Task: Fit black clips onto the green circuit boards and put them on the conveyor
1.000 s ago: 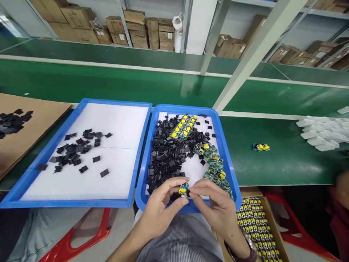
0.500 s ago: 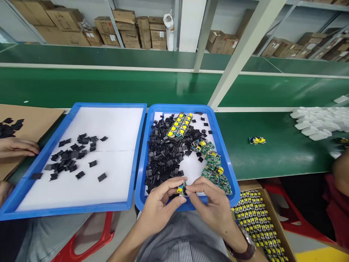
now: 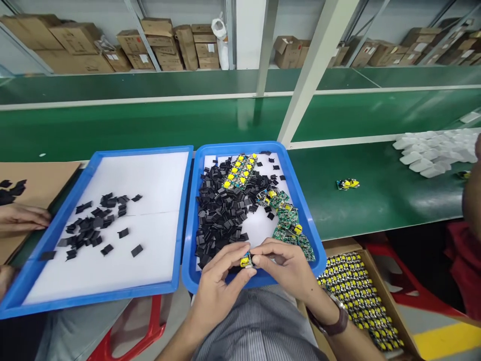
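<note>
Over the near edge of the blue tray (image 3: pixel 320 250), my left hand (image 3: pixel 218 283) pinches a small circuit board (image 3: pixel 246 261) with a yellow part on it. My right hand (image 3: pixel 289 268) has thumb and fingertips closed on the board's right edge; whether a black piece is between them is hidden. Folded black pieces (image 3: pixel 221 210) are heaped across the tray's left side. A panel of boards with yellow parts (image 3: pixel 240 171) lies on top of the heap. Loose green circuit boards (image 3: pixel 288 216) lie along the tray's right side.
A second blue-rimmed tray (image 3: pixel 184 200) on the left holds scattered black pieces (image 3: pixel 90 228). Beside it shows a co-worker's hand (image 3: pixel 24 216). A box of boards (image 3: pixel 364 296) stands low at right. One board (image 3: pixel 347 184) and white plastic pieces (image 3: pixel 432 153) lie on the green bench.
The board in my hands has turned, so its yellow part shows more clearly. My fingers have shifted slightly around it. The whole view has swung a little to the right.
</note>
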The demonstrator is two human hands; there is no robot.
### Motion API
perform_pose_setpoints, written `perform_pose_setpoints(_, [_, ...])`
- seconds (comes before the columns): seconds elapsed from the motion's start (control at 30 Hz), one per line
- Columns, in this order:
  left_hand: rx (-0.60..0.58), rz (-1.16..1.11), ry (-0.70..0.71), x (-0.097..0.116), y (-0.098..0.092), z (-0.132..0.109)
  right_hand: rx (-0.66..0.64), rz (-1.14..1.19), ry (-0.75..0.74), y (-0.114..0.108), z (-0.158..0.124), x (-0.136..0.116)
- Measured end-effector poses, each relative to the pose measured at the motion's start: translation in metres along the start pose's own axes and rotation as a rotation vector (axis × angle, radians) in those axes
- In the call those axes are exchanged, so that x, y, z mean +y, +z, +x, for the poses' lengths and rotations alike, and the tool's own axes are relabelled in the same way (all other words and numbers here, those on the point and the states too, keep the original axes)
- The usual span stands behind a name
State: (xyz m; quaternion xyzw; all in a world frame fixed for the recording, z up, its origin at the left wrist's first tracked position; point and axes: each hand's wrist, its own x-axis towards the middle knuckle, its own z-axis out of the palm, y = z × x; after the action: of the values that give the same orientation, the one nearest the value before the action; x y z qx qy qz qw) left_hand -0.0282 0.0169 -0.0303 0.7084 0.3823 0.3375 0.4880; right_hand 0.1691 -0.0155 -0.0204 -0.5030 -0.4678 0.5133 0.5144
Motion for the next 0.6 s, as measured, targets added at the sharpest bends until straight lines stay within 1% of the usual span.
perform_pose_setpoints(0.07, [0.026,0.105,0.055,0.006,0.002,0.0,0.012,0.183,0.09,-0.002,-0.001,0.004])
perform_pose_setpoints(0.13, [0.069,0.177,0.126,0.012,0.005,0.002,0.053,0.284,0.117,-0.002,-0.003,0.006])
perform_pose_setpoints(0.2, [0.136,0.206,0.194,0.018,0.008,0.003,0.069,0.291,0.079,-0.001,-0.007,0.006])
perform_pose_setpoints(0.3, [0.212,0.231,0.256,0.025,0.012,0.005,-0.001,0.322,0.007,0.001,-0.014,0.004])
perform_pose_setpoints(0.37, [0.228,0.251,0.276,0.026,0.014,0.004,-0.028,0.352,-0.012,0.004,-0.017,0.004])
perform_pose_setpoints(0.5, [0.245,0.275,0.31,0.026,0.016,0.003,0.029,0.308,-0.068,0.01,-0.021,0.007])
perform_pose_setpoints(0.6, [0.262,0.276,0.341,0.024,0.016,0.003,0.014,0.29,-0.101,0.014,-0.021,0.009])
